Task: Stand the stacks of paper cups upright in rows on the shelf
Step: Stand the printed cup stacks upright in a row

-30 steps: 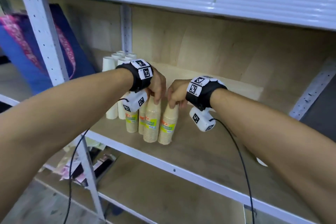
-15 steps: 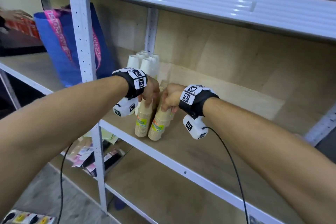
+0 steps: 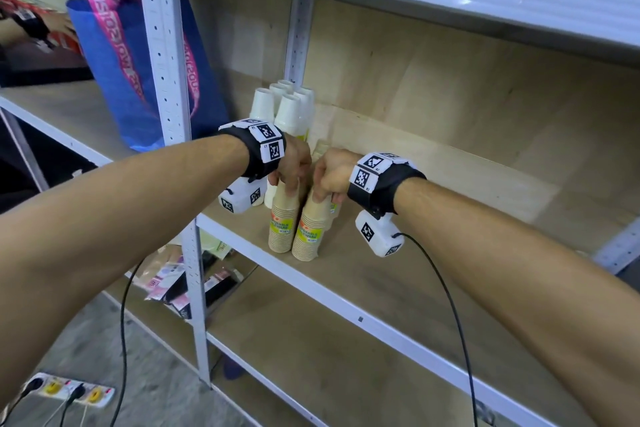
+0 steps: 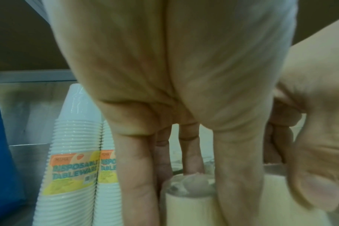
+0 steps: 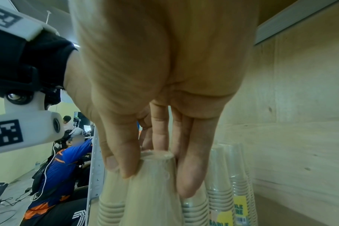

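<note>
Two tan stacks of paper cups stand near the shelf's front edge, side by side. My left hand (image 3: 289, 172) grips the top of the left tan stack (image 3: 283, 218), fingers (image 4: 139, 175) and thumb down round its top (image 4: 190, 198). My right hand (image 3: 327, 180) grips the top of the right tan stack (image 3: 310, 229), which tilts slightly; thumb and fingers (image 5: 192, 172) pinch its top cup (image 5: 155, 175). More tan stacks (image 5: 230, 183) stand behind. White cup stacks (image 3: 285, 107) stand upright in rows at the back left, also the white stacks (image 4: 71, 160) in the left wrist view.
The wooden shelf board (image 3: 433, 253) stretches to the right of the cups. A white upright post (image 3: 162, 62) stands left of them, with a blue and pink bag (image 3: 138, 62) behind it. A lower shelf (image 3: 311, 340) lies below. Another person (image 5: 64, 160) works beyond the rack.
My head view has swung left and closer, so the cups sit further right in frame. Both hands have stayed on the tops of the two tan stacks, drawn nearer together.
</note>
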`<state>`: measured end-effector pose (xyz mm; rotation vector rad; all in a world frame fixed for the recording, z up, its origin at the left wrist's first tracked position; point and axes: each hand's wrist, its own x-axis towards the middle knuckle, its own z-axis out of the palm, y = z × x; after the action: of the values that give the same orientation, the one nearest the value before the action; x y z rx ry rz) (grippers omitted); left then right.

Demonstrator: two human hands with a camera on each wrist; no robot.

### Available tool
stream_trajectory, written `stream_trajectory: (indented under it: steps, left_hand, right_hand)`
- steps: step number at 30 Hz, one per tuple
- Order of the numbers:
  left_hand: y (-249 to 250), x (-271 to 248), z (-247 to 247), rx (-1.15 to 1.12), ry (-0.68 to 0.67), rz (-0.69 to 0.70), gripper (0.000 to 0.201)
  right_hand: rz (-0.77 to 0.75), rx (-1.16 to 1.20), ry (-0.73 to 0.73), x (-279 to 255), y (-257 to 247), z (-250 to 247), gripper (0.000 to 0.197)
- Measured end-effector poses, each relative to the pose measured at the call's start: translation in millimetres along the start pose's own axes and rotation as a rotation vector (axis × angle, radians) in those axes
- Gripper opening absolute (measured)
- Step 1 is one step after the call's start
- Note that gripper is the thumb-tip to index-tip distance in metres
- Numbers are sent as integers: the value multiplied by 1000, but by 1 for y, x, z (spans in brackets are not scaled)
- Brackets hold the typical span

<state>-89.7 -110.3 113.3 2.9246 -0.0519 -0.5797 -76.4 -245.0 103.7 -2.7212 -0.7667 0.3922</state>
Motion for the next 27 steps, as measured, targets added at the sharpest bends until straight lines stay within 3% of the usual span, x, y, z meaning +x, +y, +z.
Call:
stream_trajectory:
  steps: [7,14,21,27]
  left_hand:
    - [8,-10,-24,27,34,-5,34]
    - [36,7,-61,-22,208,107,22]
    - [102,42,-69,-93,273,281,18]
    - [172,78,-48,-94,188,439,23]
  right_hand:
    - [39,3,49,-3,0,-11,35]
    - [54,-72,201,-13,13,-39,22]
    - [279,-126,310,-49,89,-67,24]
    - [485,-134,359,-96,164,-80,25]
